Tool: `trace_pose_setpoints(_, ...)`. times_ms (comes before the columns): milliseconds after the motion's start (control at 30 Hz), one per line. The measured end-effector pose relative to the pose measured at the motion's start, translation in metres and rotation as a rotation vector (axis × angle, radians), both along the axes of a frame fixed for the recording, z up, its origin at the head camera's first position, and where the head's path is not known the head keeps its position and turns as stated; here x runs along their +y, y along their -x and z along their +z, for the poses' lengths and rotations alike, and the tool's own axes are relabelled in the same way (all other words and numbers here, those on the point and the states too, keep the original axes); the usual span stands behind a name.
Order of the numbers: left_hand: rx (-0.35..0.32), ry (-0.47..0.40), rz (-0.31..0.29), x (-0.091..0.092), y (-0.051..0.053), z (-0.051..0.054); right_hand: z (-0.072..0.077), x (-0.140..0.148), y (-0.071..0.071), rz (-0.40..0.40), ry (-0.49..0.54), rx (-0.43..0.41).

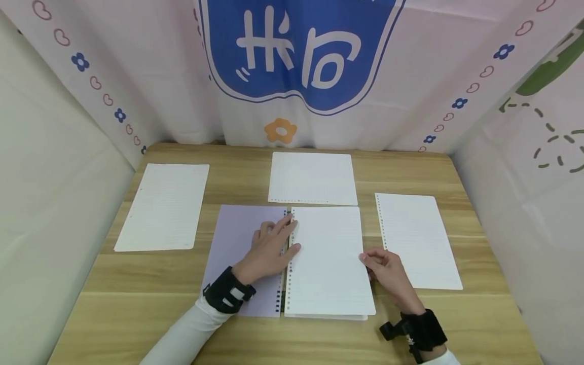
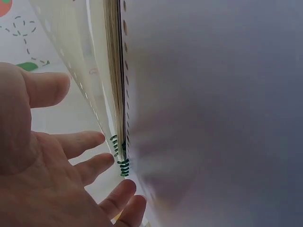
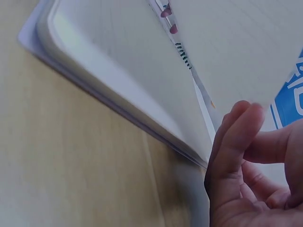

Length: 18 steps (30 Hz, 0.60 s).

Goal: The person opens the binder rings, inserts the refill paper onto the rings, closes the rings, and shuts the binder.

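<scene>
A ring-bound notebook lies open, its purple cover (image 1: 242, 228) on the left and a white perforated sheet (image 1: 328, 263) raised over the page stack on the right. My right hand (image 1: 390, 274) pinches that sheet's right edge between thumb and fingers; the right wrist view shows the right hand (image 3: 251, 170) holding it above the stack (image 3: 118, 99). At the binding, my left hand (image 1: 266, 253) has its fingers spread, the tips at the sheet's holed edge. In the left wrist view the left hand (image 2: 71, 156) is beside the green rings (image 2: 124, 168), its fingers relaxed.
Loose white sheets lie on the wooden table (image 1: 137, 294): one at the left (image 1: 164, 208), one behind the notebook (image 1: 312, 177) and one at the right (image 1: 420, 241), close to my right hand. A printed curtain (image 1: 173, 101) hangs behind the table.
</scene>
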<state>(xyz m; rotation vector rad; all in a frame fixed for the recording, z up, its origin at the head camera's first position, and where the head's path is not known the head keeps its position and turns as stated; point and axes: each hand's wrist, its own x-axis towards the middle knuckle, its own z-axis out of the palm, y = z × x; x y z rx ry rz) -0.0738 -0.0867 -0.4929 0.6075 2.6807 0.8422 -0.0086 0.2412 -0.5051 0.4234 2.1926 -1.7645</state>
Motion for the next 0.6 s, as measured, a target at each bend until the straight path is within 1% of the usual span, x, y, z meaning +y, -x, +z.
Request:
trace_pose_setpoints(200,0.000,0.036,-0.004,0.0004,0.0021,-0.0016,-0.0002,-0.0004,0.0017,-0.007,-0.013,-0.009)
trace_pose_setpoints(300,0.009,0.042,-0.006,0.0002,0.0011,-0.0019,-0.0006,-0.0001,0.0024,-0.003,-0.013,-0.015)
trace_pose_setpoints(433,0.016,0.038,-0.015,0.0004,0.0001,-0.0001,-0.0007,0.0010,0.0029,-0.003,-0.013,-0.004)
trace_pose_setpoints(600,0.001,0.066,-0.037,0.0000,-0.0025,0.0021,-0.0014,-0.0001,0.0025,-0.018,0.000,-0.001)
